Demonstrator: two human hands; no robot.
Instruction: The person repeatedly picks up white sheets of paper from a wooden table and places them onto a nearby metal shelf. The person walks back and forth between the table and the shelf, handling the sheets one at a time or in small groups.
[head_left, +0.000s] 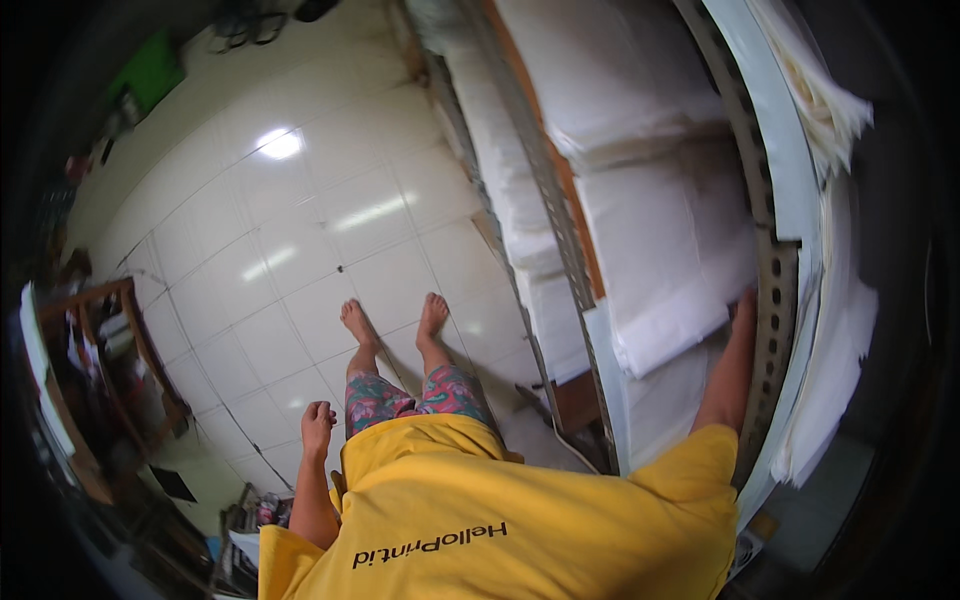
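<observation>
My right arm reaches into a metal shelf [780,310] on the right. My right hand [745,305] is at the edge of a stack of white sheets [665,250], which look like paper or thin plastic. Blur and the stack's edge hide most of its fingers, so its grip does not show. Out to the left of my body, my left hand [318,422] hangs over the floor. Its fingers are loosely curled in, and nothing shows in them.
More white stacks [530,220] fill the shelf's left side, and loose sheets [820,330] hang outside its right upright. Pale tiled floor [300,270] lies ahead. At far left stand a wooden rack [135,330] with mixed items and a green box [148,72].
</observation>
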